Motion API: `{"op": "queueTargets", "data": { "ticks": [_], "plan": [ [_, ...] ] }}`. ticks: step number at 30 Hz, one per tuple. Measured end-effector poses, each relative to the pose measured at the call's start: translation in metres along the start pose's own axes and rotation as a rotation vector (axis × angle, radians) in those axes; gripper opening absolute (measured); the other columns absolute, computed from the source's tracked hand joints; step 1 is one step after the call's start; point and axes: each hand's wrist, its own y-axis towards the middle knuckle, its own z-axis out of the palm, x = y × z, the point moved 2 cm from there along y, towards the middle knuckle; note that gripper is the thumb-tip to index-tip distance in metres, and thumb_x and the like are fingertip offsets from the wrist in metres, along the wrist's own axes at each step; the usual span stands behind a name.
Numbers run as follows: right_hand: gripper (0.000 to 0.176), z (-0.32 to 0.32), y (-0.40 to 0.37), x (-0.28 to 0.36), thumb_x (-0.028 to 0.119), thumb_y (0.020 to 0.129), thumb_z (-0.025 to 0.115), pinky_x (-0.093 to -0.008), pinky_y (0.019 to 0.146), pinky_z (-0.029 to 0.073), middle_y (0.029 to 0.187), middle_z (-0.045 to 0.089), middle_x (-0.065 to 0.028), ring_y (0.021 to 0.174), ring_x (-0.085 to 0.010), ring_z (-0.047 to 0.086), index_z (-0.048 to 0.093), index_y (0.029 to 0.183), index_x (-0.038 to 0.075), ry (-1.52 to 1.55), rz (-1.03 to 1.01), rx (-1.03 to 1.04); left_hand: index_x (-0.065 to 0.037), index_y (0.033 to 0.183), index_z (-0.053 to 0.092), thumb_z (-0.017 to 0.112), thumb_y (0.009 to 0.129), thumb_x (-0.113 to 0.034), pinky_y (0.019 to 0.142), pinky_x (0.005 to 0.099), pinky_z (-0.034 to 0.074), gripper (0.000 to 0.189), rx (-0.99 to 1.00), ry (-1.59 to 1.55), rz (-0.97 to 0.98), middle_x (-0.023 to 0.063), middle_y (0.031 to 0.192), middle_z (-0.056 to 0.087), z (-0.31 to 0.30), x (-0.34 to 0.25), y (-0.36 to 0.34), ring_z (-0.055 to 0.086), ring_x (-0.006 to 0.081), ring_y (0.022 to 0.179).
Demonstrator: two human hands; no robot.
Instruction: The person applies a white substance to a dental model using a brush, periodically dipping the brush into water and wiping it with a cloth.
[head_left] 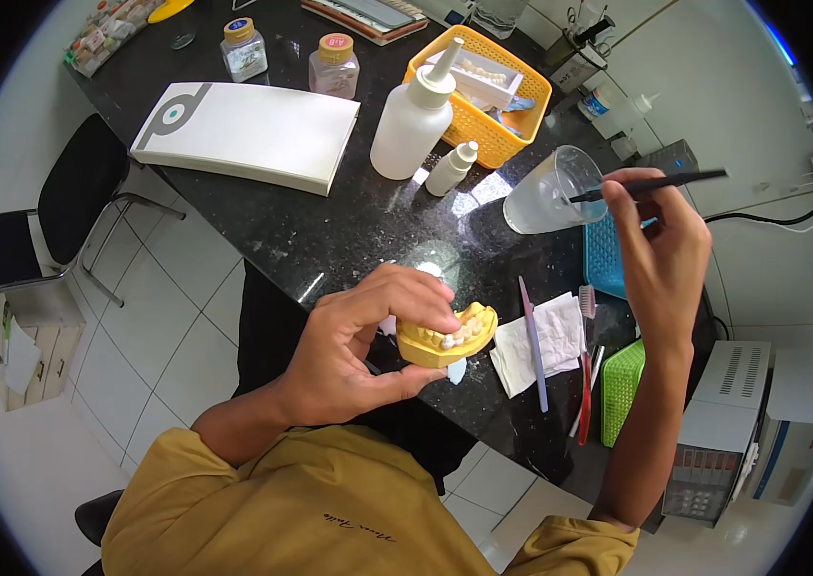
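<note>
My left hand [353, 336] is closed around a yellow plaster dental model [430, 355], with several white teeth in its row facing up. The fingers lie over the model's top while the thumb supports it from below. Farther right, my right hand [664, 230] pinches a slim black brush [699, 178] like a pen. The brush's dark front end overlaps the clear cup of liquid [533, 200], right at the cup's side near the rim. Under the left hand's model, a small pale blue piece [457, 371] shows on the black counter [329, 245].
A folded tissue [560, 331], a purple-handled tool [533, 350] and a red toothbrush [586, 384] lie between the hands. Behind stand a white squeeze bottle [409, 134], a small dropper bottle [451, 170] and a yellow basket [536, 115]. A white box [243, 130] lies left; a green basket [620, 394] sits right.
</note>
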Motion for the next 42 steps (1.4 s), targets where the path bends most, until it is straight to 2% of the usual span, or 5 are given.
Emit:
{"op": "queueTargets", "data": {
  "ticks": [6,14,21,27,42],
  "plan": [
    [0.006,-0.041,-0.064,0.019,-0.005,0.090,0.061,-0.0229,0.068,0.045,0.089,0.064,-0.0128,0.079,-0.0148,0.059,0.063,0.095,-0.007,0.089,-0.121,-0.346,-0.002,0.105,0.066,0.077,0.070,0.007,0.108,0.0444,0.039,0.038,0.002,-0.089,-0.038,0.0098,0.103,0.066,0.001,0.001,-0.001,0.056,0.0264,0.116],
    [0.011,-0.019,-0.173,-0.005,0.001,0.085,0.065,-0.0310,0.070,0.048,0.084,0.064,-0.0145,0.075,-0.0227,0.060,0.063,0.094,-0.005,0.045,0.127,-0.258,-0.004,0.104,0.064,0.075,0.070,0.009,0.106,0.0429,0.040,0.039,-0.002,-0.158,-0.095,0.0101,0.103,0.065,0.002,-0.002,-0.001,0.052,0.0286,0.123],
    [0.012,-0.004,-0.191,-0.010,-0.001,0.085,0.065,-0.0307,0.064,0.048,0.083,0.065,-0.0140,0.071,-0.0232,0.062,0.066,0.096,-0.004,-0.035,0.164,-0.141,-0.004,0.103,0.063,0.074,0.070,0.009,0.108,0.0438,0.039,0.038,-0.006,-0.100,-0.080,0.0107,0.105,0.063,0.003,0.000,-0.001,0.050,0.0303,0.127],
    [0.015,-0.004,-0.206,0.013,0.010,0.088,0.060,-0.0264,0.052,0.047,0.078,0.061,-0.0163,0.059,-0.0194,0.058,0.061,0.096,-0.003,0.410,0.267,-0.506,-0.004,0.104,0.062,0.073,0.070,0.009,0.111,0.0455,0.038,0.038,-0.027,-0.062,-0.051,0.0118,0.105,0.061,0.003,0.002,-0.002,0.048,0.0314,0.129],
    [0.014,0.030,-0.209,0.026,0.007,0.084,0.071,-0.0229,0.056,0.052,0.074,0.064,-0.0119,0.060,-0.0141,0.065,0.062,0.087,-0.003,0.696,0.488,-0.129,-0.001,0.109,0.064,0.073,0.071,0.012,0.102,0.0367,0.042,0.041,0.034,0.043,0.006,0.0104,0.113,0.061,0.001,0.001,-0.001,0.047,0.0285,0.129]
  ]
}}
